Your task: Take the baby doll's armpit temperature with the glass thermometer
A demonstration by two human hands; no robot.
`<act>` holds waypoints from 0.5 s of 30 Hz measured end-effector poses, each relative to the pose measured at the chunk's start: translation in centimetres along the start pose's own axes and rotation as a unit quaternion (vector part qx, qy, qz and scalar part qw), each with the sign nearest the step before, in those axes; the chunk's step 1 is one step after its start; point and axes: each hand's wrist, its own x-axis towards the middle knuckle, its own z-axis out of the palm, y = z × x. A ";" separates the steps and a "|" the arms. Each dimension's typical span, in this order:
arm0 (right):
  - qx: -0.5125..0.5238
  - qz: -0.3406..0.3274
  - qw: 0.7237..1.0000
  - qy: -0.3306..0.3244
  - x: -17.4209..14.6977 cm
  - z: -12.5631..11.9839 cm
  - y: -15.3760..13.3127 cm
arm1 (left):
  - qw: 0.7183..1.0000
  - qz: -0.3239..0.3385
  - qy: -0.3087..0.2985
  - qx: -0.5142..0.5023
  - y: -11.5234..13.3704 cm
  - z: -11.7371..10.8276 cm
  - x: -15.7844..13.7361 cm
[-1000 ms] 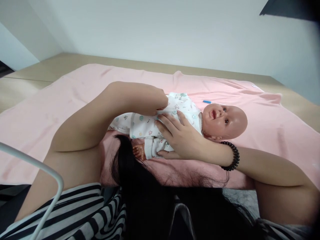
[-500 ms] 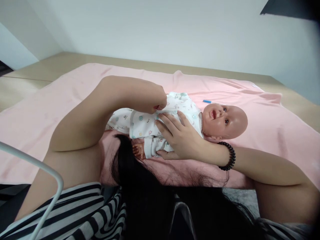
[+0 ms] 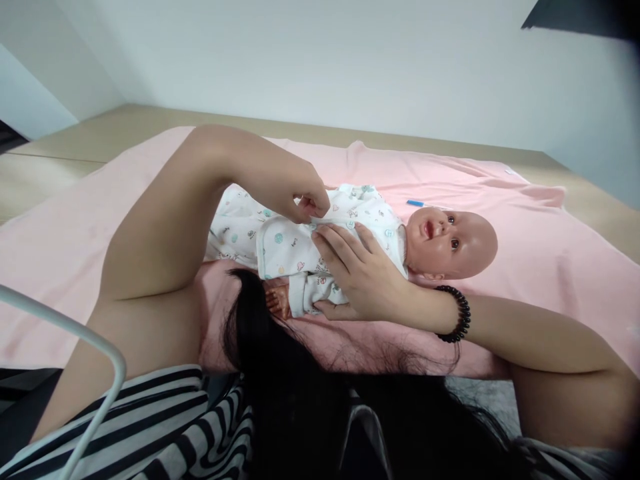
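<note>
A baby doll (image 3: 453, 243) lies on its back, its head to the right. It wears a white printed shirt (image 3: 285, 247) with buttons down the front. My left hand (image 3: 306, 195) comes over from the left, its fingers curled into a pinch at the shirt's front edge, around the belly. What lies between those fingertips is partly hidden. My right hand (image 3: 367, 277), with a black coil band (image 3: 463, 313) on the wrist, rests flat with fingers spread across the doll's chest and near arm. The doll's small hand (image 3: 277, 301) shows below the cuff.
Under the doll is a pink blanket (image 3: 525, 247) spread over a wooden table (image 3: 150, 117). A small blue strip (image 3: 415, 203) lies beyond the doll's neck. Dark hair (image 3: 280, 353) hangs into view in front, and a pale curved bar (image 3: 107, 347) crosses the lower left.
My left hand has turned and drawn slightly left, so its pinched thumb and fingers show more. My right hand and the doll have stayed nearly in place.
</note>
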 end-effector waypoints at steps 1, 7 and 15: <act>0.004 0.004 1.000 0.004 0.0 0.0 0.0 | 0.998 0.020 -0.054 -0.007 0.1 -0.6 0.1; 0.023 0.020 0.999 0.018 0.1 0.2 0.2 | 0.988 0.062 -0.138 -0.044 0.3 -1.9 0.5; 0.027 0.036 0.999 0.018 0.4 0.2 0.3 | 0.987 0.021 -0.148 -0.055 0.9 -2.3 -0.4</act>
